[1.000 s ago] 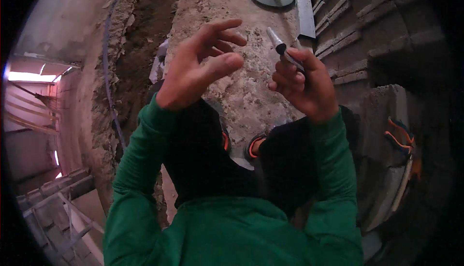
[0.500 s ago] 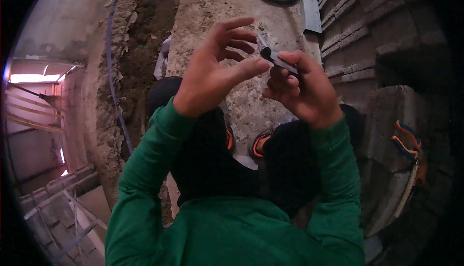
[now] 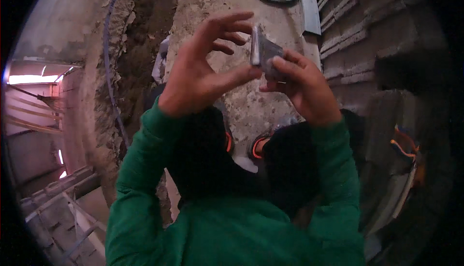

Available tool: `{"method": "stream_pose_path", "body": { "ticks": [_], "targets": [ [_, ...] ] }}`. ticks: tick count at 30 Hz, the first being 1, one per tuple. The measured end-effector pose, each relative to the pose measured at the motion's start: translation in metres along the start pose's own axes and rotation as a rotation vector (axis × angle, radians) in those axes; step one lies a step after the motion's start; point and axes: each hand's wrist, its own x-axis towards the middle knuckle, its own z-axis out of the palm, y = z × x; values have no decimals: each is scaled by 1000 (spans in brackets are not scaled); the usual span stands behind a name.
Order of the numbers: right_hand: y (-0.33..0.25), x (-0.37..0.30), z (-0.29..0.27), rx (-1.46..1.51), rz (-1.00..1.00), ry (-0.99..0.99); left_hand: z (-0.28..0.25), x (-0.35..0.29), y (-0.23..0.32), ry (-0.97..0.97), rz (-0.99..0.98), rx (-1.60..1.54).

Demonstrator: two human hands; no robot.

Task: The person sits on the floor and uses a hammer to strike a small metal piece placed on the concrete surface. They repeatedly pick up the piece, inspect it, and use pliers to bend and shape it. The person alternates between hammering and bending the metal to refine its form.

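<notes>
Head view shows a grey, metallic-looking piece [image 3: 268, 50] with a pale, shiny edge, pinched in the right hand [image 3: 304, 80]; the left hand [image 3: 200, 67] curves widely beside it, contact unclear.

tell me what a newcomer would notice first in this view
Probably the bright green top, filling the lower middle. At upper centre, the right hand holds a small grey piece with a shiny edge, the left hand spread open beside it. At far right, orange-and-blue handles stand out against dark surroundings.
</notes>
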Motion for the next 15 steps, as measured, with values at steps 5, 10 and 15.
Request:
{"method": "stream_pose_path", "body": {
  "ticks": [5, 10, 15],
  "targets": [
    [8, 56, -22, -512, -402, 13, -44, 14, -41, -9, 177, 249],
    [63, 168, -55, -736, -323, -6, -101, -65, -220, 259, -610, 320],
    [191, 295, -129, -1035, -24, 97, -29, -221, -374, 117, -736, 772]
  ]
}}
